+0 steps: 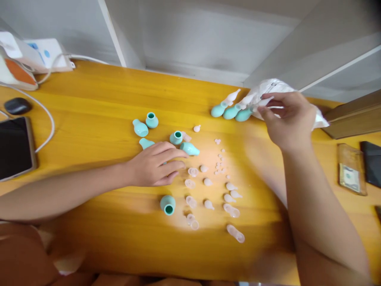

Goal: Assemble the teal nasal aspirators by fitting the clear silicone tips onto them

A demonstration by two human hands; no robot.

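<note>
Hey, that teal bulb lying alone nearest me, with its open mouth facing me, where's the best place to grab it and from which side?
Grip the teal bulb across its round body, thumb and fingers on its left and right flanks, coming straight down from above. It lies on its side on the table, apart from the clear tips to its right, so the flanks look free. The open mouth is probably a poorer hold.

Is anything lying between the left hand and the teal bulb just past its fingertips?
Nothing visible. The left hand lies flat on the table, its fingertips right at the teal bulb, seemingly touching it. The clear tips lie to the side, out of the way. The right hand is away at a white bag.
</note>
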